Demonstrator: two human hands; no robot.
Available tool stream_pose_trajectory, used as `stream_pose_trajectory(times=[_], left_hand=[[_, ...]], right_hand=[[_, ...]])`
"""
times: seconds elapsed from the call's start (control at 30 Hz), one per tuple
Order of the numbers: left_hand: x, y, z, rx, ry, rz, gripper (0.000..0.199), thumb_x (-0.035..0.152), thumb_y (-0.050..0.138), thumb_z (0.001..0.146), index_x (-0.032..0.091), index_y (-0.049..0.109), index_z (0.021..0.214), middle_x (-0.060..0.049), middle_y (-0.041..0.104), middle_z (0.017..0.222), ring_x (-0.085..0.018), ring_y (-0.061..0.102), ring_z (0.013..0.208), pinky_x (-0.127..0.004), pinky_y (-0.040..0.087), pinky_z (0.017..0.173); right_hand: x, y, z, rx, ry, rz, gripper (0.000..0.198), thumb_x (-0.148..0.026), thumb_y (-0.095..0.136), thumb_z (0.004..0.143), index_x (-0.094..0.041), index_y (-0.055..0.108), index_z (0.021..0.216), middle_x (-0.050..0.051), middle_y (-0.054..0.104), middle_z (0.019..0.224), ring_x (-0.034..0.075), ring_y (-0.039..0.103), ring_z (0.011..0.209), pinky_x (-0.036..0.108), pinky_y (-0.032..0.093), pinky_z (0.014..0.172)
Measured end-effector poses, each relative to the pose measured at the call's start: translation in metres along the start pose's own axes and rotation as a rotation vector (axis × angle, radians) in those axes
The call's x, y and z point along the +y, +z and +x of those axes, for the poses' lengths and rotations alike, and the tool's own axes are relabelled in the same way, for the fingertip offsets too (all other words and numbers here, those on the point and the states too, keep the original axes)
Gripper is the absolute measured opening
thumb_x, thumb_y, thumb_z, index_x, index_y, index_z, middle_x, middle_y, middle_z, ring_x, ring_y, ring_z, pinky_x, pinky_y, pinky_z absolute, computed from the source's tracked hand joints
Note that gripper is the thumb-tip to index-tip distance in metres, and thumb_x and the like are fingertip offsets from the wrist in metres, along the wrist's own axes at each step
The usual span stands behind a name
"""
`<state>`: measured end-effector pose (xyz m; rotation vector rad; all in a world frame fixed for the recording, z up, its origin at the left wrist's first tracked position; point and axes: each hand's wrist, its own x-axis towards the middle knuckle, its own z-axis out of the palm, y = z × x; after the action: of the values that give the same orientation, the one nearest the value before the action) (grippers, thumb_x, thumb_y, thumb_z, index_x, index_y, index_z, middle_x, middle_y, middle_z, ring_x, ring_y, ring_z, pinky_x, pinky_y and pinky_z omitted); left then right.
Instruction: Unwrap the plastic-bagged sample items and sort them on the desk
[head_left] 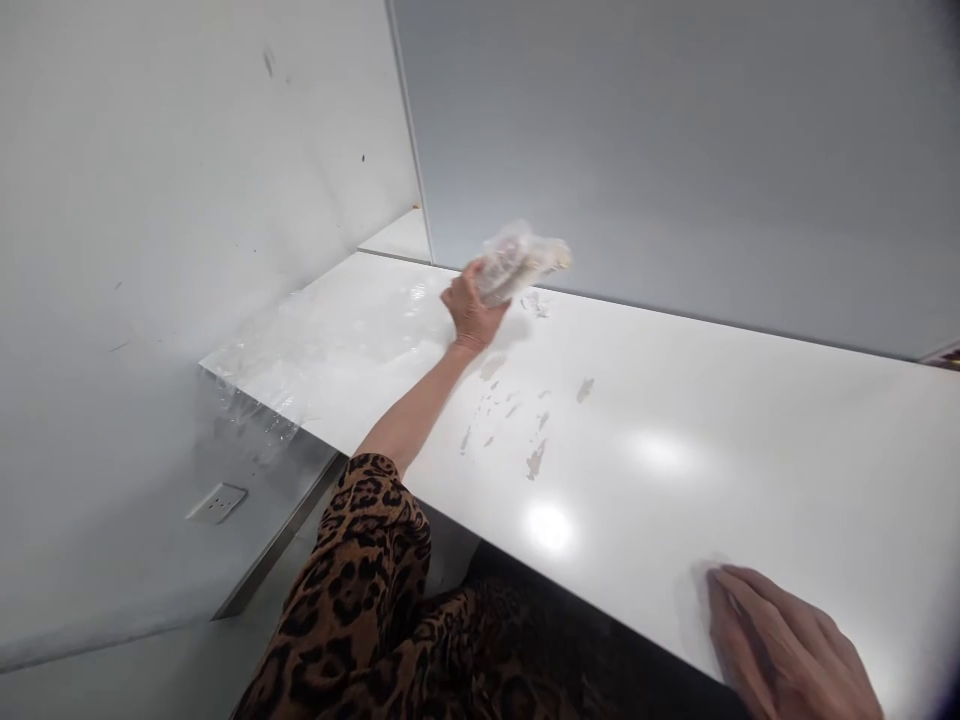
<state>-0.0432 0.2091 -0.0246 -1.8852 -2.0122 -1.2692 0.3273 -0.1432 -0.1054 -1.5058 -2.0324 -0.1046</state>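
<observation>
My left hand [474, 308] is closed around a crumpled clear plastic bag [517, 262] near the back of a white tabletop [720, 400]. Something pale shows inside the bag; blur hides what it is. Below this hand, wet-looking smears [535, 458] and small drops dot the white surface. At the lower right, my right hand [795, 645] rests on the tabletop near its front edge, fingers stretched out and close together. I see no object in it, though its underside is hidden.
Thin clear plastic film [259, 385] lies over the table's left end and hangs past the edge. A grey panel [675, 150] rises along the back. On the left stands a marked white wall [187, 180], with a socket plate [219, 503] below table height.
</observation>
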Motion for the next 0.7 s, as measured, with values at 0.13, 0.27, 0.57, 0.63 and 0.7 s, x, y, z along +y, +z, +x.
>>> stream_pose_trajectory(times=[0.13,0.27,0.57,0.63,0.7], left_hand=[[0.090,0.026,-0.067,-0.365,0.372,-0.082,0.082,0.050,0.081,0.089,0.025,0.048,0.159,-0.013,0.057,0.163,-0.034,0.055,0.144,-0.051,0.035,0.122],[0.136,0.054,-0.102,-0.671,0.705,-0.207,0.104,0.059,0.076,0.089,0.024,0.025,0.173,-0.015,0.046,0.172,-0.036,0.056,0.144,-0.053,0.036,0.119],[0.018,0.016,-0.039,-0.674,0.539,0.110,0.082,0.063,0.063,0.098,0.021,0.045,0.166,-0.016,0.038,0.177,-0.037,0.028,0.168,-0.056,0.014,0.138],[-0.029,-0.008,-0.016,-0.579,0.341,0.224,0.077,0.060,0.068,0.097,0.020,0.052,0.161,-0.012,0.042,0.175,-0.033,0.030,0.167,-0.051,0.015,0.140],[-0.065,-0.031,0.003,-0.498,0.187,0.299,0.075,0.061,0.063,0.100,0.013,0.053,0.157,-0.017,0.046,0.171,-0.038,0.029,0.166,-0.060,0.015,0.138]], right_hand=[[-0.001,-0.001,0.003,0.010,-0.113,-0.075,0.034,-0.026,0.053,0.104,-0.027,0.065,0.137,0.012,0.076,0.123,0.034,0.073,0.099,0.050,0.055,0.079],[-0.002,-0.002,0.006,0.002,-0.197,-0.132,0.025,-0.025,0.048,0.110,-0.015,0.063,0.127,0.016,0.074,0.123,0.034,0.069,0.107,0.046,0.051,0.084],[-0.001,0.000,0.006,0.054,-0.219,-0.031,0.023,-0.025,0.047,0.113,-0.014,0.064,0.125,0.016,0.075,0.121,0.031,0.068,0.107,0.043,0.048,0.088],[-0.002,0.000,0.006,0.057,-0.217,-0.020,0.024,-0.026,0.047,0.113,-0.013,0.064,0.124,0.016,0.075,0.121,0.032,0.068,0.106,0.043,0.048,0.088],[-0.003,-0.001,0.006,0.057,-0.221,-0.018,0.025,-0.026,0.046,0.113,-0.013,0.065,0.124,0.017,0.075,0.120,0.033,0.069,0.107,0.045,0.048,0.088]])
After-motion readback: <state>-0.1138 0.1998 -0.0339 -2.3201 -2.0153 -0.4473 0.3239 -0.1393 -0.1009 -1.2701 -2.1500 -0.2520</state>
